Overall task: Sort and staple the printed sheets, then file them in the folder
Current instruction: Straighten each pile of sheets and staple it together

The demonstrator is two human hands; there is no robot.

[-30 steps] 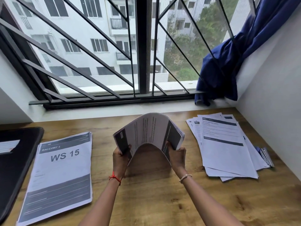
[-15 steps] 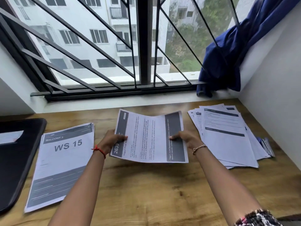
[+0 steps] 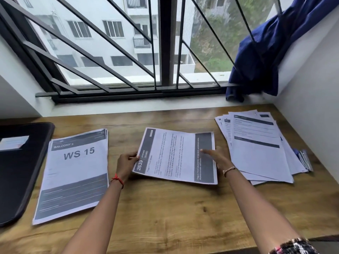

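Sheet bundle (image 3: 176, 156) flat mid-desk (image 3: 165, 217), turned sideways. Left hand (image 3: 126, 165) grip pinches its left edge; right hand (image 3: 216, 157) lies open on its right edge, probably just pressing.

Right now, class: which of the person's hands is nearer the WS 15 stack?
Left. The left hand grips the middle sheets' left edge, just right of the WS 15 stack; the right hand rests on their far edge.

A single head-worn wide-angle view looks forward and down from close above the wooden tabletop (image 3: 165, 213), facing the barred window (image 3: 165, 52) beyond.
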